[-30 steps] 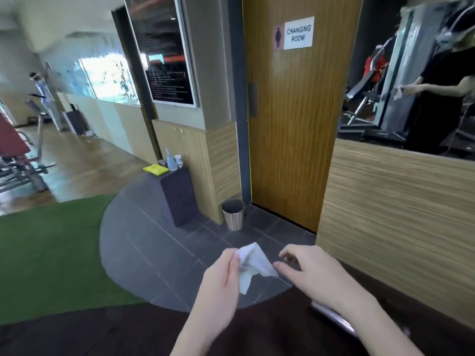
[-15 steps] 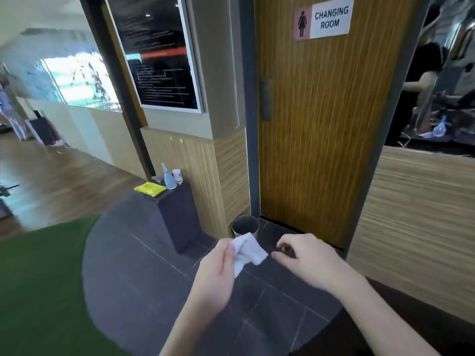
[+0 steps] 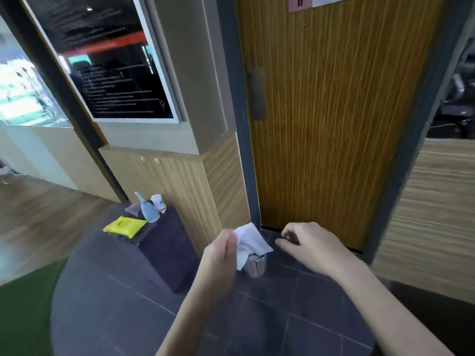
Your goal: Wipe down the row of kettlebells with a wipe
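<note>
Your left hand (image 3: 221,255) had its fingers closed on one edge of the wipe (image 3: 250,244) — a pinch between thumb and fingertips, with the rest of the white sheet hanging loose and crumpled to the right of the grip. Your right hand (image 3: 312,249) held nothing; its fingers (image 3: 284,243) were loosely curled, the tips pointing toward the wipe and near it but not touching.

Directly below the hanging sheet, in line with it from your viewpoint, stood the small ribbed metal bin (image 3: 255,265) on the dark tiled floor (image 3: 270,317), just in front of the wooden door (image 3: 329,119). To the left, a dark pedestal (image 3: 164,250) carried a yellow wipe pack (image 3: 125,226), a pale blue spray bottle (image 3: 149,211) and a small white container (image 3: 158,201).

No kettlebells were anywhere in view, so how many had been cleaned could not be read from here. Judging by where you stood — wipe poised over the bin, far from any rack — this looked like the closing end of the job, or a swap of a spent wipe for a fresh one. What seemed left was to let the sheet drop into the bin; whether more wiping followed could not be told.
</note>
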